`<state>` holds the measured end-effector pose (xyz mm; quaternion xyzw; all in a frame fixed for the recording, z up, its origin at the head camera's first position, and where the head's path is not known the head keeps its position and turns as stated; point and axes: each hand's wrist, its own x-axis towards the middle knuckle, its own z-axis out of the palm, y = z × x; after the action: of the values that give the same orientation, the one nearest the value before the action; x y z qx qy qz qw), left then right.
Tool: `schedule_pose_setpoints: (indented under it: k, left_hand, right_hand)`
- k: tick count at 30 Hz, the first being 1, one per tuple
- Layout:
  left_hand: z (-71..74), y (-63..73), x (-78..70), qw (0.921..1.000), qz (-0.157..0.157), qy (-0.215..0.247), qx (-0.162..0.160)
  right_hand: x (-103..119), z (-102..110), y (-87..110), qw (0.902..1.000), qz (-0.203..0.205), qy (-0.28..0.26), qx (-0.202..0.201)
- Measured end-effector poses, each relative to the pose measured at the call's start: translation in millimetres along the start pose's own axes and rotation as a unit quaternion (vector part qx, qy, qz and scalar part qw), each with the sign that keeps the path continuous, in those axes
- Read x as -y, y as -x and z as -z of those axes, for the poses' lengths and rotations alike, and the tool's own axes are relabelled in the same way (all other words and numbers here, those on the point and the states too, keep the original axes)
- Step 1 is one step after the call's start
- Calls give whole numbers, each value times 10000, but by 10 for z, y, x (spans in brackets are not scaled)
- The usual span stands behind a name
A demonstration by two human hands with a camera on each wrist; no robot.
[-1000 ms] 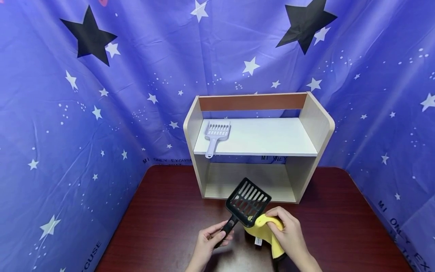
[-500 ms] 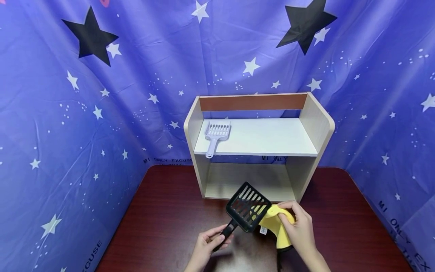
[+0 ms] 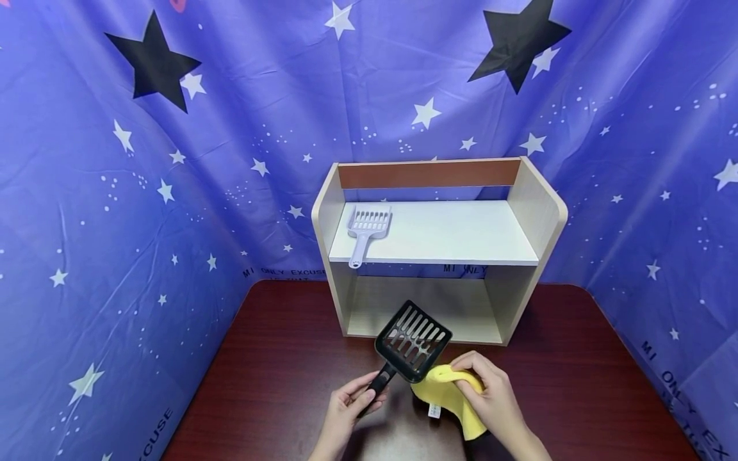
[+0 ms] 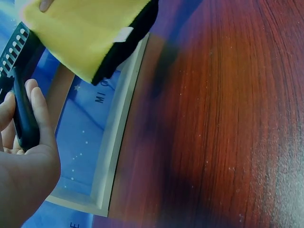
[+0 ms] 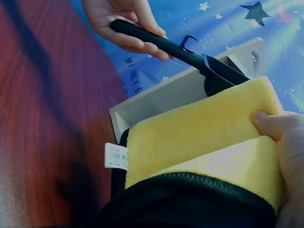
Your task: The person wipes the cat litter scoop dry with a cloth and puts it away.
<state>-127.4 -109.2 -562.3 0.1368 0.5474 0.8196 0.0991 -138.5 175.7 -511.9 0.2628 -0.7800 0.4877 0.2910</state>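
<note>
My left hand (image 3: 352,406) grips the handle of a black slotted litter scoop (image 3: 414,342), its head tilted up and to the right above the table. In the left wrist view the black handle (image 4: 24,116) lies between thumb and fingers. A yellow cloth (image 3: 452,390) with a dark underside is pinched in my right hand (image 3: 490,394), its upper edge right at the scoop's lower right rim. The right wrist view shows the cloth (image 5: 190,128) folded over, with a white label (image 5: 117,156) at its edge, and it hides part of the scoop's head.
Behind the hands a two-tier shelf unit (image 3: 444,261) stands on the dark red table (image 3: 277,371). A pale lilac litter scoop (image 3: 369,224) lies on its upper left, handle over the front edge. A blue star-patterned curtain (image 3: 259,192) surrounds the table.
The cloth shifts right along the scoop's edge, then back left and down. The black scoop dips slightly, then rises a little and moves left. Both hands keep their hold.
</note>
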Motion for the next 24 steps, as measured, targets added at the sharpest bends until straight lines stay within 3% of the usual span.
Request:
schedule_pose_setpoints:
  k: [8, 24]
  left_hand:
    - [-81, -10, 9, 9998, 200, 15, -50]
    - [-87, 9, -4, 9990, 413, -172, -68]
  right_hand:
    - [27, -122, 23, 9992, 318, -59, 231]
    - [21, -109, 43, 9989, -216, 411, -52]
